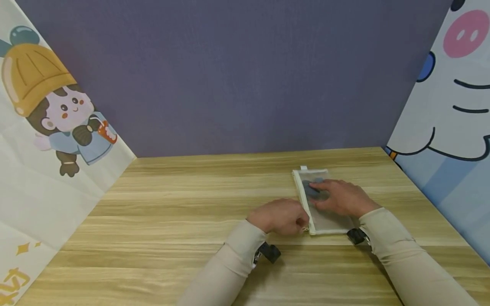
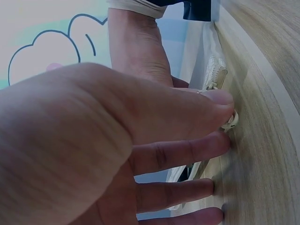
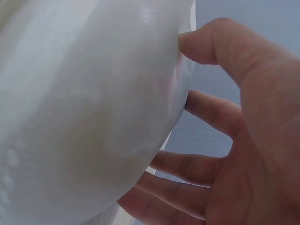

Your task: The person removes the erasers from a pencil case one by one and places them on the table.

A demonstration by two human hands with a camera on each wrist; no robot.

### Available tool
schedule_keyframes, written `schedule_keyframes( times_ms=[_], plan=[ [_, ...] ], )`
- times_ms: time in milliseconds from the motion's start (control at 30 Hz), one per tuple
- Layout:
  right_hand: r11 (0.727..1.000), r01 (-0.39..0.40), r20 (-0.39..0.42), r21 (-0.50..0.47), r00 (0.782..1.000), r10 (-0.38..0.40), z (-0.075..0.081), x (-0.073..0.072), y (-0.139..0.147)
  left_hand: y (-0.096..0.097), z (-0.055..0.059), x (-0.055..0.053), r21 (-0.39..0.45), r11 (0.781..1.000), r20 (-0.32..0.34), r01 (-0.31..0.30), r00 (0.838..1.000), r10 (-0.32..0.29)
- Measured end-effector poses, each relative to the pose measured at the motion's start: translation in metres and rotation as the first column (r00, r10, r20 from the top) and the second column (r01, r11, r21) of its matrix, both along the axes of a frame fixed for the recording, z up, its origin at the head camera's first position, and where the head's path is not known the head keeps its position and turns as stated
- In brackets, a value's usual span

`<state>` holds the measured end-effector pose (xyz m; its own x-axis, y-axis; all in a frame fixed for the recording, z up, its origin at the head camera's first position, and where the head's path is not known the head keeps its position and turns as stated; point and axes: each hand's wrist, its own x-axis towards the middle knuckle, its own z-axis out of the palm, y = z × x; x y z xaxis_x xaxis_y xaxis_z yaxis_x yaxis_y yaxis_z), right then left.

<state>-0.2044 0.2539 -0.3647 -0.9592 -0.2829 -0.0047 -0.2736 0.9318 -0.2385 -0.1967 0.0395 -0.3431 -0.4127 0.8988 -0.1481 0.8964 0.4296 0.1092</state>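
Note:
A translucent white zipper pouch (image 1: 329,222) lies flat on the wooden table, its zipper strip (image 1: 300,193) along the left side. Something dark blue-grey (image 1: 308,190) shows through the mesh toward its far end; its kind is unclear. At the near left corner my left hand (image 1: 281,216) pinches the zipper pull (image 2: 230,122) between thumb and index finger, with the other fingers extended in the left wrist view. My right hand (image 1: 342,197) rests on the upper middle of the pouch, thumb and fingers spread. In the right wrist view its fingertips (image 3: 197,101) touch the pouch's bulging surface.
A purple-grey panel (image 1: 245,80) stands along the table's (image 1: 183,204) back edge. Printed cartoon sheets hang at the left (image 1: 23,182) and right (image 1: 451,127). A small white tab (image 1: 303,168) sticks out from the pouch's far end. Each wrist carries a black camera.

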Motion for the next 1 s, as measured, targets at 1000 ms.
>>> schedule_keyframes(
  times_ms=[1000],
  plan=[
    [0.998,-0.026,-0.070,-0.049,0.997,0.022,0.000,-0.001,-0.011,-0.005,-0.002,-0.007,0.064,0.994,0.140,-0.090,0.987,0.080]
  ],
)
